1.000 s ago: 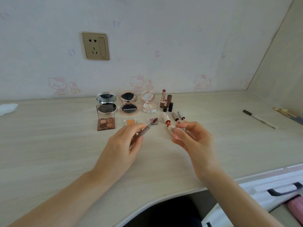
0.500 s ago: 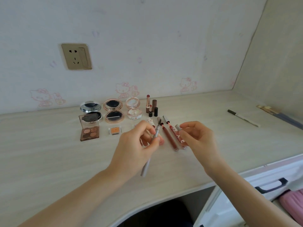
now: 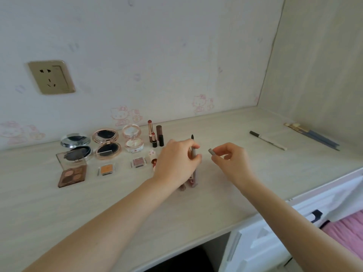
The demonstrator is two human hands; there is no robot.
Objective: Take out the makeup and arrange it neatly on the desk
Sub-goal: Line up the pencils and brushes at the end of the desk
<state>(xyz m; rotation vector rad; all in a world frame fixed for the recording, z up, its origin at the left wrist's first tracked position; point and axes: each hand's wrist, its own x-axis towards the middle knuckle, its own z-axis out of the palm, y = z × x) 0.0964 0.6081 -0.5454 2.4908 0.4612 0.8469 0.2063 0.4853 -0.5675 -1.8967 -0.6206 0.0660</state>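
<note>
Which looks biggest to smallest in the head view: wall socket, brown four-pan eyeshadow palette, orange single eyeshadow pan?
1. Wall socket
2. Brown four-pan eyeshadow palette, close behind; it sits nearer the camera, so true order is unsure
3. Orange single eyeshadow pan, clearly smallest

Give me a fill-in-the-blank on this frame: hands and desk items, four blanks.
1. The left hand grips a grey ____ with a dark tip.
2. The right hand pinches its grey ____.
3. The three round compacts by the wall have their lids ____.
4. The white pencil lies to the ____ of both hands.

Missing: pencil; cap; open; right
</note>
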